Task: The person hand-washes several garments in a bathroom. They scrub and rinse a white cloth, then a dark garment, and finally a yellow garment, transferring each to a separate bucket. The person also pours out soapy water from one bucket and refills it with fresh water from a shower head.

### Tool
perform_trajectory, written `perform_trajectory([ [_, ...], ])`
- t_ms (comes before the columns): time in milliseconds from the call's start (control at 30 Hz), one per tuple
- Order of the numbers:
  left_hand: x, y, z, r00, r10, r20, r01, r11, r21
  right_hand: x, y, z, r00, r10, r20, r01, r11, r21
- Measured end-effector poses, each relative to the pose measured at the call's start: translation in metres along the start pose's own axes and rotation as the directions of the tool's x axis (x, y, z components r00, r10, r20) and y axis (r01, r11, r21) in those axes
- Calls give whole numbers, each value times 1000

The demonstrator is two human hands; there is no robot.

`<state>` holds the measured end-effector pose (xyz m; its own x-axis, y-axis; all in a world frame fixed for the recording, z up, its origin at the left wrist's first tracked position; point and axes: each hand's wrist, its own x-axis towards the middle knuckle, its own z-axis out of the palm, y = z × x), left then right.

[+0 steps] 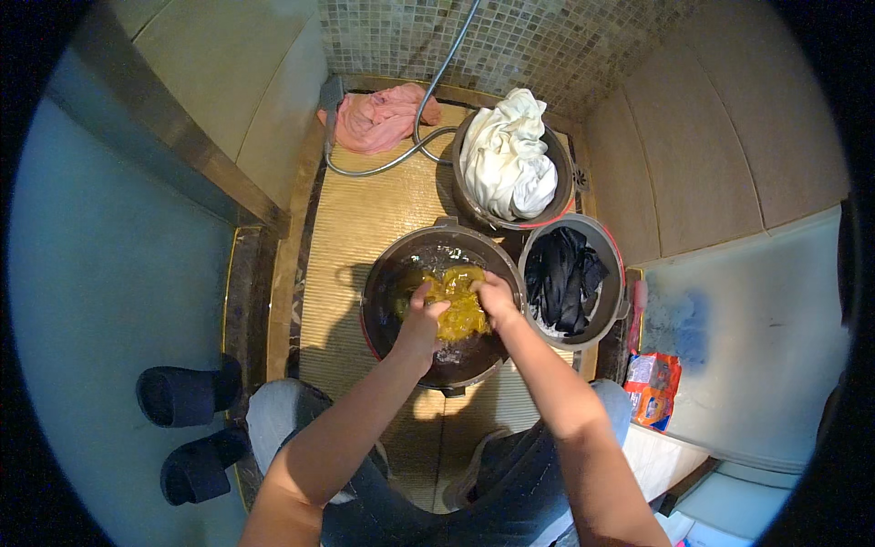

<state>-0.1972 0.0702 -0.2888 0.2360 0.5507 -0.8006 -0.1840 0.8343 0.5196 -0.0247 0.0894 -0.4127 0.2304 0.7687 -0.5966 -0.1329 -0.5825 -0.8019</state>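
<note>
A dark round bucket (386,253) of water stands on the floor between my knees. Wet yellow cloth (463,311) lies in it, partly under the water. My left hand (422,325) grips the cloth's left side, fingers at the water. On the right side, my right hand (493,295) has hold of the same cloth. Close by on the right is a grey bucket (616,301) with black cloth (562,277) inside. Behind them, white cloth (509,157) is heaped above the rim of another dark bucket (468,205).
Pink cloth (379,119) lies at the back left beside a shower head (332,92), whose metal hose (383,167) loops over the ribbed floor. Dark slippers (181,396) sit beyond the left sill. A red and orange packet (653,390) and a pink-handled brush (639,304) lie at the right edge.
</note>
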Motion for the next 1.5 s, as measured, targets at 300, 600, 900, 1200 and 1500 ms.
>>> perform_trajectory([
  [300, 32, -20, -19, 881, 22, 473, 258, 815, -518, -163, -89, 49, 936, -288, 205, 235, 940, 247],
  [600, 33, -28, -20, 680, 586, 441, -519, 809, -275, -172, -78, 62, 329, -794, 512, 931, 364, -33],
  [900, 40, -29, -21, 926, 252, 282, 15, 720, -694, -129, -68, 46, 336, -897, 287, 922, 251, -296],
  [1200, 5, 0, 4, 981, 173, -86, -184, 973, -141, -81, -28, 28, 868, -497, 12, 419, 720, -553],
  [1500, 10, -3, 8, 964, 228, -134, -224, 973, 46, -26, 25, 34, 910, -282, -304, 115, 877, -467],
])
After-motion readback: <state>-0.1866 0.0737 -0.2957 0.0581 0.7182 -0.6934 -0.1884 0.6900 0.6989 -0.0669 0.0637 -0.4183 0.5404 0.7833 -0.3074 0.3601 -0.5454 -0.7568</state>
